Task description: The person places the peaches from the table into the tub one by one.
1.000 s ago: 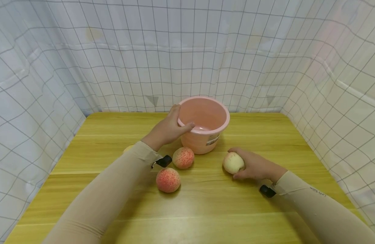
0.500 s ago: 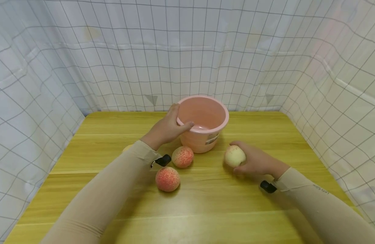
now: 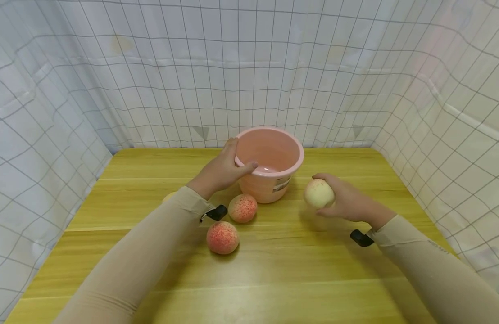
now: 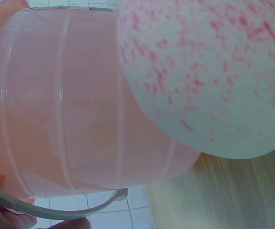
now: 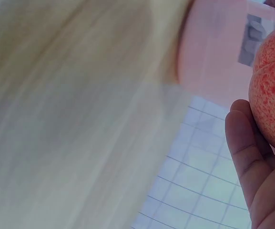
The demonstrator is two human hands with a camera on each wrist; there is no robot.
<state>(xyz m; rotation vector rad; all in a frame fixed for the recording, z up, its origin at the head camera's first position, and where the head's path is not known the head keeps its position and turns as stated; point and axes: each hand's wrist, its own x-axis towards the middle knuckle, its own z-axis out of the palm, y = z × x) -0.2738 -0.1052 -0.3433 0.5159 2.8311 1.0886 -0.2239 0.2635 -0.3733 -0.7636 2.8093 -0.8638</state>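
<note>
My left hand (image 3: 221,171) grips the left rim of a pink plastic bucket (image 3: 257,186), thumb over the edge. In the left wrist view a pale curved handle (image 4: 56,213) crosses near that hand's fingertips. To the right of the bucket, my right hand (image 3: 351,203) holds a pale yellow peach (image 3: 318,194) above the table; the right wrist view shows this peach's red-speckled side (image 5: 273,90). One speckled peach (image 3: 242,208) lies just in front of the bucket. A redder peach (image 3: 223,237) sits nearer to me, beside my left forearm.
A yellow object (image 3: 169,196) is mostly hidden behind the left sleeve. The wooden table (image 3: 298,283) reaches back to a white checked curtain (image 3: 160,81), which also hangs along both sides. Inside the bucket, the visible part of the floor is bare.
My right hand has lifted the pale peach off the table, moving it up, away from me and slightly right. The left hand keeps its hold on the bucket; the other peaches stay put.
</note>
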